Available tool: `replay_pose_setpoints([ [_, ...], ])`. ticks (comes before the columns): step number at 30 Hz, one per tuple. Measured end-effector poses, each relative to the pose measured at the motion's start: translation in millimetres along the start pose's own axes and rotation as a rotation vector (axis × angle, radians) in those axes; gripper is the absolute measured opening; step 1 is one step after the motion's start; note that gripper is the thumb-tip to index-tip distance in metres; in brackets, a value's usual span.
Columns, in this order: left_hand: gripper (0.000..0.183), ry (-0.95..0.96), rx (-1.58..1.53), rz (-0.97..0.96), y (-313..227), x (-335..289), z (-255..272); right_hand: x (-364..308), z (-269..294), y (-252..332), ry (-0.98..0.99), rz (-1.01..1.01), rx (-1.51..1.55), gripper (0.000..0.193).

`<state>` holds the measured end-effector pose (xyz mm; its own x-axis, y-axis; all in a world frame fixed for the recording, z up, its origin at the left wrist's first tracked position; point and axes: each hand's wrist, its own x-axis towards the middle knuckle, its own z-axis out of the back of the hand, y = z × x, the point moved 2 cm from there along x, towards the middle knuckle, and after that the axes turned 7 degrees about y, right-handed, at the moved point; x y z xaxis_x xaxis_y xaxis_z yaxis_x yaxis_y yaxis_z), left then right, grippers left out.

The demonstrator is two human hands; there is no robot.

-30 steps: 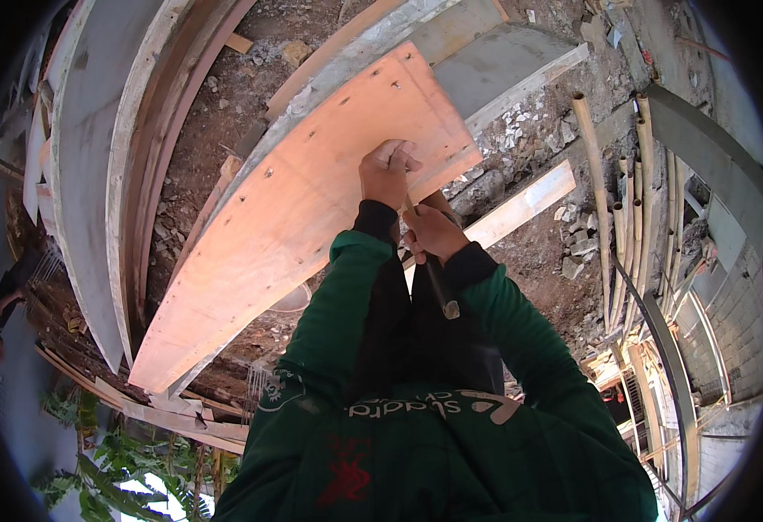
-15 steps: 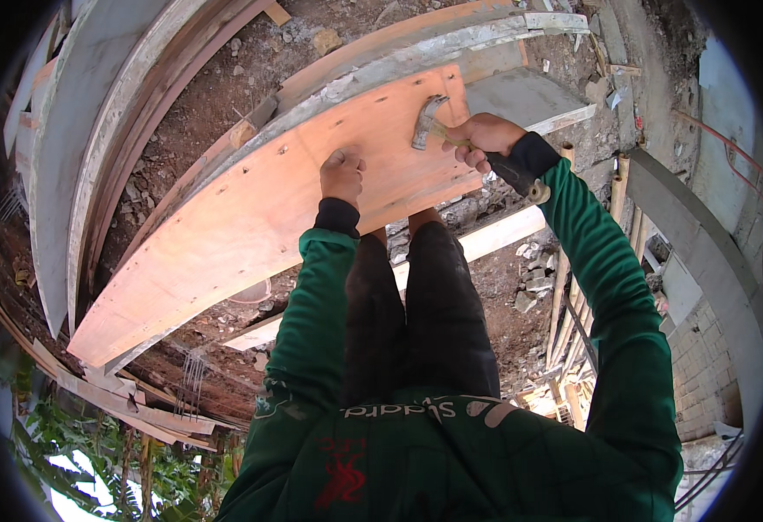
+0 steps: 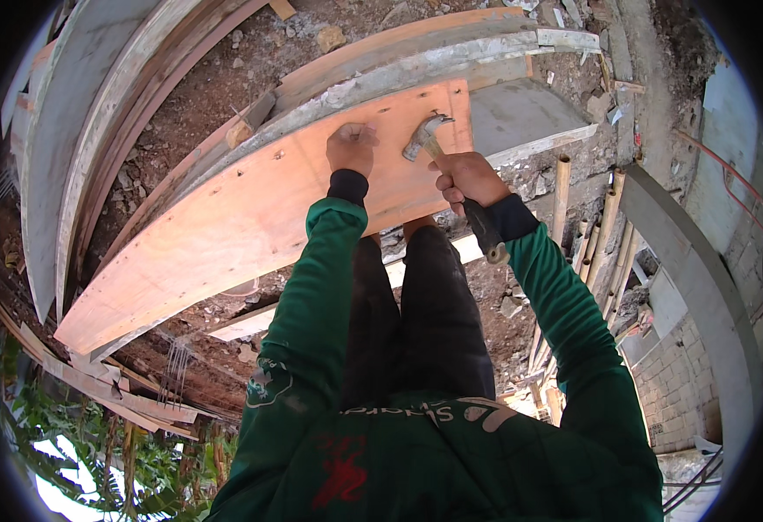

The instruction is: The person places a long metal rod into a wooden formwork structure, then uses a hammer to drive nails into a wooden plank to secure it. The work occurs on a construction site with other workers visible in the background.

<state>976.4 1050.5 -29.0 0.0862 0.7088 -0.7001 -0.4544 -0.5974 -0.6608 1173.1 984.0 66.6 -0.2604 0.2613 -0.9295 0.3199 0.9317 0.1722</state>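
A pale orange plywood board [image 3: 251, 217] with a curved far edge lies across in front of me, dark nail marks along its edges. My left hand [image 3: 352, 150] is over the board near that far edge. Its fingers are closed in a pinch, and whatever they hold is too small to make out. In my right hand [image 3: 473, 180] is a claw hammer [image 3: 427, 139], gripped around its handle. The metal head is over the board's right part, just right of my left hand, and the dark handle end points back toward my forearm.
Curved grey concrete-stained formwork [image 3: 407, 65] runs behind the board, with more curved panels [image 3: 94, 113] at the far left. Bamboo poles [image 3: 612, 226] stand at the right beside a curved grey beam [image 3: 703, 261]. Rubble and soil surround my legs; a pale plank [image 3: 251, 324] lies below.
My left hand has moved farther away, toward the board's far edge. My right hand with the hammer has come nearer to me and slightly left, and the hammer is tilted differently.
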Motion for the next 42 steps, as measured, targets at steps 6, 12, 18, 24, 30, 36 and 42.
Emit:
replay_pose_setpoints([
  [6,0.026,-0.089,0.226,0.131,-16.1,6.5,-3.2,2.1,-9.1,-2.7,-0.081,-0.008,0.152,0.024],
  [12,0.029,-0.059,0.285,0.223,-23.1,15.6,-1.1,8.3,11.9,0.7,-0.007,-0.044,0.06,0.024],
  [18,0.029,-0.107,0.314,0.219,-17.4,18.7,-4.3,2.5,2.4,5.9,-0.043,-0.011,0.009,0.026],
  [24,0.029,-0.046,0.312,0.258,-21.5,23.9,-4.0,3.7,4.2,0.5,-0.07,0.057,-0.01,0.025],
  [30,0.027,-0.031,0.376,0.279,-21.7,31.1,0.0,-2.0,38.2,29.4,0.121,-0.072,-0.475,0.026],
  [36,0.03,-0.042,0.331,0.285,-9.9,28.4,-2.7,-57.8,26.4,20.3,0.017,-0.128,-0.678,0.026],
  [42,0.038,-0.02,0.266,0.301,3.2,36.8,-6.6,-59.7,6.6,13.8,-0.238,0.216,-1.822,0.015],
])
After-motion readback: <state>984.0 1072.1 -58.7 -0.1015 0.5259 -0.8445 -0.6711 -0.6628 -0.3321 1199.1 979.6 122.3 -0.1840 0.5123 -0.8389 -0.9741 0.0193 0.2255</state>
